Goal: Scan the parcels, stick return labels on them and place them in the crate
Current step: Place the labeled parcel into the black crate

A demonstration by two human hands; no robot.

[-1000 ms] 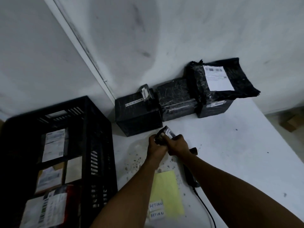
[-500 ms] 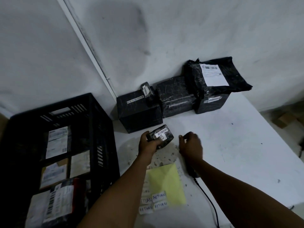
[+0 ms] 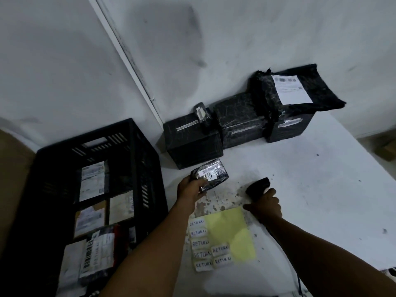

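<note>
White tabletop (image 3: 321,189) beside crate (image 3: 137,146); left hand (image 3: 190,189) gripping small parcel (image 3: 211,175) above label sheet (image 3: 229,234), right hand (image 3: 266,205) curled around scanner (image 3: 258,185) just right of it

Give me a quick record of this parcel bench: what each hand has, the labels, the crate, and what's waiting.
left hand: grips small black parcel, label facing up
right hand: grips barcode scanner
return labels: on yellow sheet on the table
crate: holds several labelled parcels
waiting: black parcels by the wall
</note>
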